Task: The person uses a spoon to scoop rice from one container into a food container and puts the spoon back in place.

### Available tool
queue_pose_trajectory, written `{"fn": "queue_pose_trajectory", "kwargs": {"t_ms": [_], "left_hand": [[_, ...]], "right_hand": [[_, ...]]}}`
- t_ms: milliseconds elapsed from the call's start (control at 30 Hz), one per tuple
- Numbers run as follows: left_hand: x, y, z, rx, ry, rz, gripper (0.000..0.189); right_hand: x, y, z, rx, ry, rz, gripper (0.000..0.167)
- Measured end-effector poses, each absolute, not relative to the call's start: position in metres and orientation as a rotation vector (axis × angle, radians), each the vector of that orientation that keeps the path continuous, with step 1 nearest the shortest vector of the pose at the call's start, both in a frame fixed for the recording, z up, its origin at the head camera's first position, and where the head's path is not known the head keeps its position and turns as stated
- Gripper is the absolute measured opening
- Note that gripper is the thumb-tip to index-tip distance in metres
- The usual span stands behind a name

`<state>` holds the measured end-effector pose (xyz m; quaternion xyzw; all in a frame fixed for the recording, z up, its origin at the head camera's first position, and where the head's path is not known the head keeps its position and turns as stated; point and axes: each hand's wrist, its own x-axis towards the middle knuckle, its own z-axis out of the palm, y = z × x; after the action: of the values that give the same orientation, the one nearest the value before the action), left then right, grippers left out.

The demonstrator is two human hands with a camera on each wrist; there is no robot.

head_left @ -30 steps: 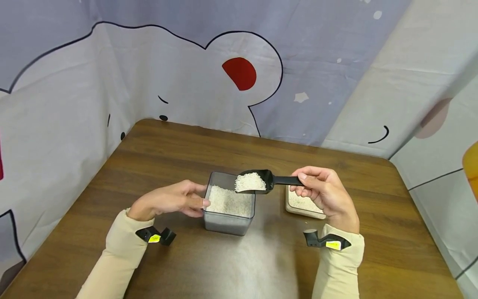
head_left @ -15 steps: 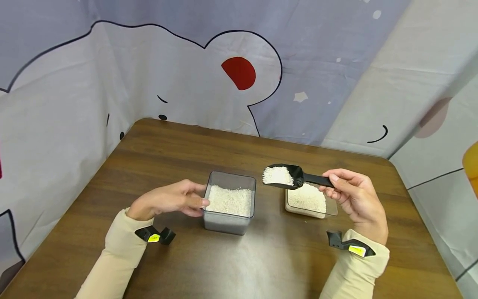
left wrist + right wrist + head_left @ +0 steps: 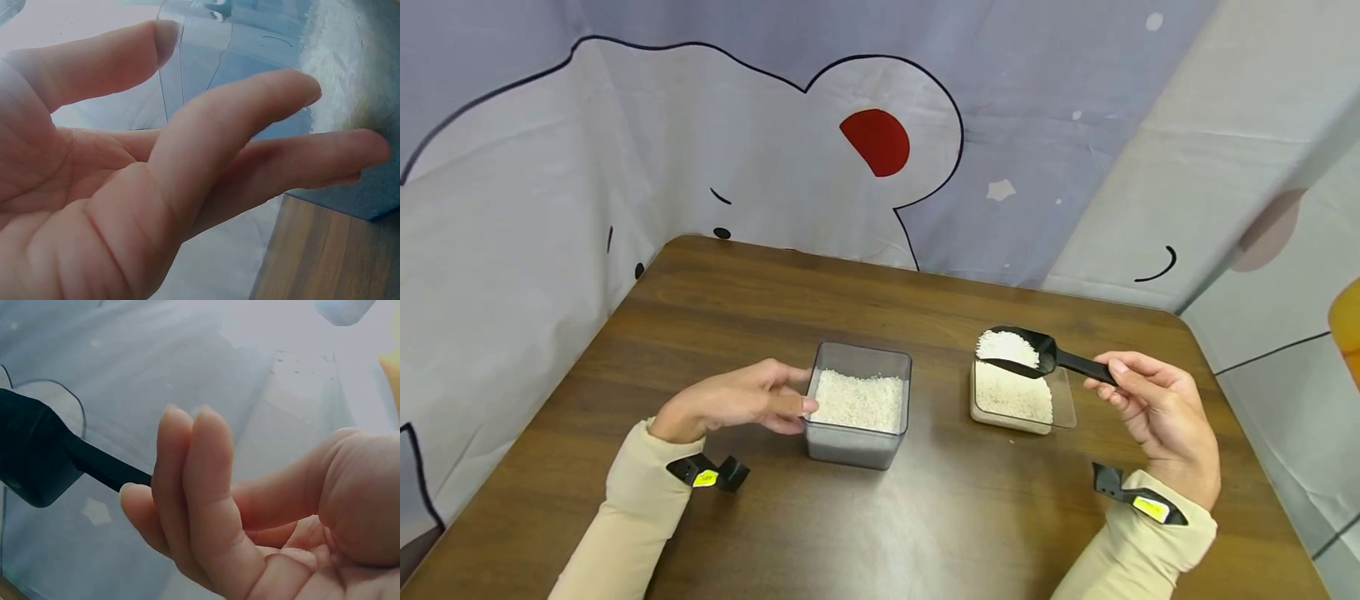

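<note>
My right hand (image 3: pixel 1161 412) pinches the end of a black scoop's handle; the scoop (image 3: pixel 1047 353) carries a heap of white rice (image 3: pixel 1006 347). It hovers level over a low clear container (image 3: pixel 1064 402) partly filled with rice. In the right wrist view, the scoop's dark bowl (image 3: pixel 37 450) is at the left edge, its handle running in behind my curled fingers. My left hand (image 3: pixel 741 400) rests against the left side of a taller grey see-through container (image 3: pixel 850 448), also holding rice. In the left wrist view, the fingers (image 3: pixel 206 125) look fairly straight beside the container's wall.
Both containers stand on a brown wooden table (image 3: pixel 760 283), with a gap between them. A patterned cloth curtain (image 3: pixel 775 150) hangs along the table's far and side edges. A few stray grains lie in front of the right container.
My right hand has carried the rice-filled scoop rightward, from above the grey container to above the low clear one. The left hand has stayed at the grey container.
</note>
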<state>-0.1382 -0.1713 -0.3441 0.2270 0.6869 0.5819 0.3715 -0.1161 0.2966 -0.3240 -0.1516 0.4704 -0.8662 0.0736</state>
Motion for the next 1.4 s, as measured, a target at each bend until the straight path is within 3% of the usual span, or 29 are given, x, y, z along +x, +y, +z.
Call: {"fn": "queue_pose_trajectory", "kwargs": {"t_ms": [667, 967, 1400], "left_hand": [[-0.139, -0.171, -0.343, 0.594, 1.768, 1.485, 0.057], [-0.139, -0.171, -0.344, 0.601, 1.755, 1.493, 0.055], [-0.139, -0.171, -0.344, 0.597, 1.748, 1.494, 0.053]], "right_hand": [[-0.092, 0.344, -0.344, -0.064, 1.708, -2.609, 0.023], [-0.09, 0.346, -0.341, 0.186, 1.924, -2.449, 0.013], [-0.079, 0.344, -0.327, 0.29, 2.193, -2.255, 0.008]]}}
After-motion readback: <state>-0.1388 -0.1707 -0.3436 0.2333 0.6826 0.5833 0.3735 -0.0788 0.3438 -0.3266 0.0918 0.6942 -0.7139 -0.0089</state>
